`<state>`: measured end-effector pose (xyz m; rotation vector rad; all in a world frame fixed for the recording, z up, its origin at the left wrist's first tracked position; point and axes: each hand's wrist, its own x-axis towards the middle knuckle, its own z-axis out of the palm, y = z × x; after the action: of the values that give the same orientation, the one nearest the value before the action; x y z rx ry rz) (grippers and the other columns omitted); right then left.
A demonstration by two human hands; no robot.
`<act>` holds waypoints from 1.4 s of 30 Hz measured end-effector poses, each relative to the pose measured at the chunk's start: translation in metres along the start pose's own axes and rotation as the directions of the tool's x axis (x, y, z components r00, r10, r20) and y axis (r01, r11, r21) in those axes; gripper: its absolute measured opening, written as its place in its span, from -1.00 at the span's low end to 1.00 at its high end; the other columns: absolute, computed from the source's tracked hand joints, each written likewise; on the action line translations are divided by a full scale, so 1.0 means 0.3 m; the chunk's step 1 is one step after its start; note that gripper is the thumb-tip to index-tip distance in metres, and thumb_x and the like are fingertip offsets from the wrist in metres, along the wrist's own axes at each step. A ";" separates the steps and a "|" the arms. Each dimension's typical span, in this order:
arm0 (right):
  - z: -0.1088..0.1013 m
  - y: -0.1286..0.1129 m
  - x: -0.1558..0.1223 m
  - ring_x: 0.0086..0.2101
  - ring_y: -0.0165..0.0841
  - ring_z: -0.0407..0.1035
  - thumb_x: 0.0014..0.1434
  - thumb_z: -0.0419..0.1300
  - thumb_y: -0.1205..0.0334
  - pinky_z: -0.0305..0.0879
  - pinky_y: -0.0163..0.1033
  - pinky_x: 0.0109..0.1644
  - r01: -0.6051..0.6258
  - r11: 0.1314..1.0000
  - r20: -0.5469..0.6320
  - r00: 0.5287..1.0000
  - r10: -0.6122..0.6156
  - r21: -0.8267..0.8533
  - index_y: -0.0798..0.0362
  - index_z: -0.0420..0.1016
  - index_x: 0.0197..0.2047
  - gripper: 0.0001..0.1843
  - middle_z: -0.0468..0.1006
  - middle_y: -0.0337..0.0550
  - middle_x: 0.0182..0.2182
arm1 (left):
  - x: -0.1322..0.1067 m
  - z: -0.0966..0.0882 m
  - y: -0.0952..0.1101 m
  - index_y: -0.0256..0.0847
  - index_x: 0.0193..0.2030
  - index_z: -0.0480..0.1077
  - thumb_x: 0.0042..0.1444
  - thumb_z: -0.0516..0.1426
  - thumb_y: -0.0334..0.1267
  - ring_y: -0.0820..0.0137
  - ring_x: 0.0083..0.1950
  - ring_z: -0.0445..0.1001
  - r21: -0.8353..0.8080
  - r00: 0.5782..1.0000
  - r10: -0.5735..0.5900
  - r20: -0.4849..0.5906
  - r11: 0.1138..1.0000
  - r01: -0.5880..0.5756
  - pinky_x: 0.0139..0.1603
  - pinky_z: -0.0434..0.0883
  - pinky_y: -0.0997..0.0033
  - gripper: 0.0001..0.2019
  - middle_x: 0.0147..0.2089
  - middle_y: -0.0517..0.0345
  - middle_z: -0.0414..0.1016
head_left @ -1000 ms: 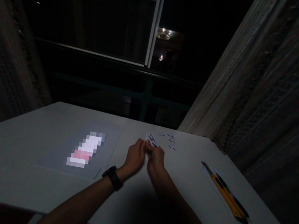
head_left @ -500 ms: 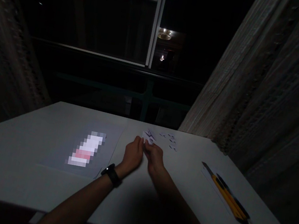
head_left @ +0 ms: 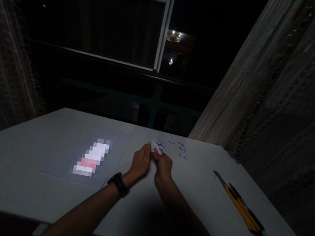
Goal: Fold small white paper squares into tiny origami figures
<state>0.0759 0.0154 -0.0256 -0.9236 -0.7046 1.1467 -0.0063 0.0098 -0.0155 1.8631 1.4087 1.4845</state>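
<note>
A small white piece of paper [head_left: 157, 145] with dark pen strokes, apparently folded, is held up over the middle of the table. My right hand [head_left: 163, 167] pinches its lower edge, thumb on top. My left hand [head_left: 140, 161], with a black watch [head_left: 118, 183] on the wrist, is closed at the paper's left edge; its fingertips are partly hidden. Just right of the paper, several small dark-marked paper pieces [head_left: 182, 150] lie on the tabletop.
On the white table [head_left: 17, 150], a blurred bright rectangle [head_left: 92, 157] lies on a large paper sheet [head_left: 60, 166] at left. At right lie a yellow utility knife [head_left: 239, 207] with its blade out and a dark pen [head_left: 247, 207]. Curtains [head_left: 245, 68] hang behind.
The paper has turned slightly in my fingers, and my right thumb now lies further over it. My left fingertips have shifted a little towards its left edge. Nothing else has moved.
</note>
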 end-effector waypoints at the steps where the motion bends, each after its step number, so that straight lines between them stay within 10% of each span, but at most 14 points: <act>1: 0.001 -0.003 -0.002 -0.41 -0.38 0.37 -0.26 0.31 0.25 0.25 -0.32 -0.30 -0.002 1.000 0.000 1.000 0.002 -0.006 0.14 0.51 -0.43 -0.77 0.56 -0.19 -0.46 | 0.001 0.001 0.000 -0.19 -0.42 0.23 0.22 -0.22 -0.16 0.42 -0.44 0.33 0.003 1.000 -0.004 0.005 1.000 0.004 -0.42 0.21 0.45 -0.68 -0.46 0.14 0.35; 42: 0.009 -0.042 0.008 -0.42 -0.35 0.40 -0.35 0.32 0.41 0.31 -0.29 -0.36 -0.075 0.983 0.033 0.997 0.071 0.169 0.14 0.49 -0.46 -0.75 0.55 -0.18 -0.48 | -0.010 0.001 -0.008 -0.17 -0.39 0.20 0.21 -0.19 -0.18 0.40 -0.51 0.35 0.231 0.990 0.113 0.087 0.964 -0.130 -0.49 0.13 0.45 -0.75 -0.52 0.16 0.35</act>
<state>0.0798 0.0166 -0.0132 -0.7957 -0.5881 1.2661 -0.0070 0.0083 -0.0189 2.1606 1.5169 1.3354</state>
